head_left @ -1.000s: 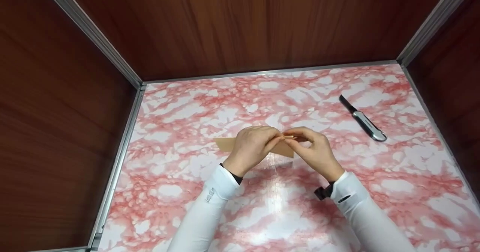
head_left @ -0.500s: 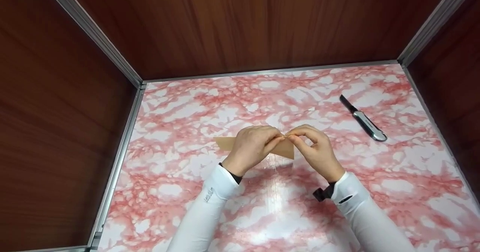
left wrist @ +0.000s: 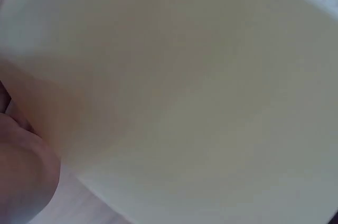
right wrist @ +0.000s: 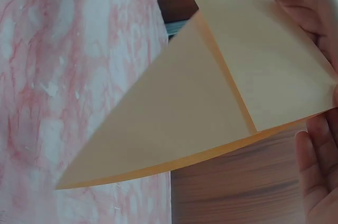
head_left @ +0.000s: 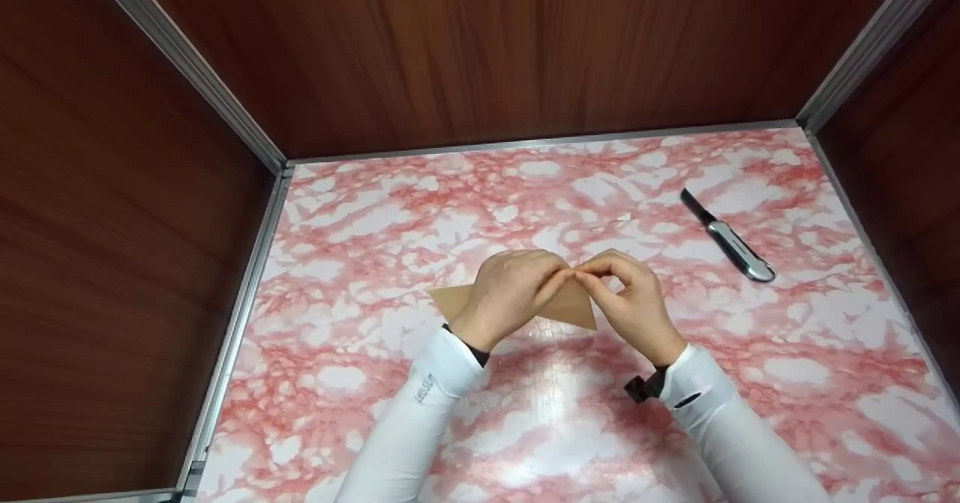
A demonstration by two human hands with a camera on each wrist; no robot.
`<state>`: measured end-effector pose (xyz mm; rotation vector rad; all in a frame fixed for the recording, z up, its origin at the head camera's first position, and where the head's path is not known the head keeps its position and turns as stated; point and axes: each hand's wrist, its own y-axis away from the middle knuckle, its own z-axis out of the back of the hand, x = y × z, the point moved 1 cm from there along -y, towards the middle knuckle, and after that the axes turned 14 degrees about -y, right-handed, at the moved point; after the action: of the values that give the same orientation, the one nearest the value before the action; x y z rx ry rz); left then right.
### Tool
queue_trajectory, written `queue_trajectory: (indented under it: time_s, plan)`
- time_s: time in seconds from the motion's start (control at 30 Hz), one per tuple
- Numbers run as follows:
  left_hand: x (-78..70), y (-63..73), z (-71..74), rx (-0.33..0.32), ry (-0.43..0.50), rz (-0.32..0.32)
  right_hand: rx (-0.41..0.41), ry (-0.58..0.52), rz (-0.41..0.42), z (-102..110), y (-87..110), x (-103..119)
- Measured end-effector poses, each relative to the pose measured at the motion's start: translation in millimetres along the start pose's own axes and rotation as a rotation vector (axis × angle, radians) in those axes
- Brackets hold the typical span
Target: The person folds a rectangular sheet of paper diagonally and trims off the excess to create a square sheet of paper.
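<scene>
A tan sheet of paper (head_left: 568, 309), folded over on itself, is held up above the table between both hands. My left hand (head_left: 514, 289) grips its upper edge with thumb and fingers, the back of the hand covering the sheet's middle. At the same edge my right hand (head_left: 630, 300) pinches the paper between thumb and forefinger, its fingertips right against the left ones. In the right wrist view the folded paper (right wrist: 158, 113) shows a pointed corner and a straight overlapping flap. The paper (left wrist: 185, 86) fills most of the left wrist view, with a fingertip at the left.
A utility knife (head_left: 729, 241) with a black blade and a silver-and-black handle lies at the right of the red-and-white marbled table (head_left: 360, 226). Dark wood-look panels (head_left: 480, 53) with metal edging stand at the back and both sides.
The right fingertips have shifted slightly left to meet the left ones, and the pale folded edge seen between them is now covered. The paper's lower edge has swung a little toward the person.
</scene>
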<state>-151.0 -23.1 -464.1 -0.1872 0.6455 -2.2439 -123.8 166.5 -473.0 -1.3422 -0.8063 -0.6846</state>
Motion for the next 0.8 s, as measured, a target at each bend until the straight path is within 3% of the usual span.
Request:
queue_trajectory:
  time_s: [0.2,0.8]
  plan:
    - [-0.8,0.0,-4.4,-0.044,-0.057,-0.062,-0.012,0.026,0.019,-0.4,1.2,-0.8]
    - [20.3,13.9,-2.6,-0.047,-0.101,-0.066,-0.093,0.010,0.013,13.1,-0.1,1.8]
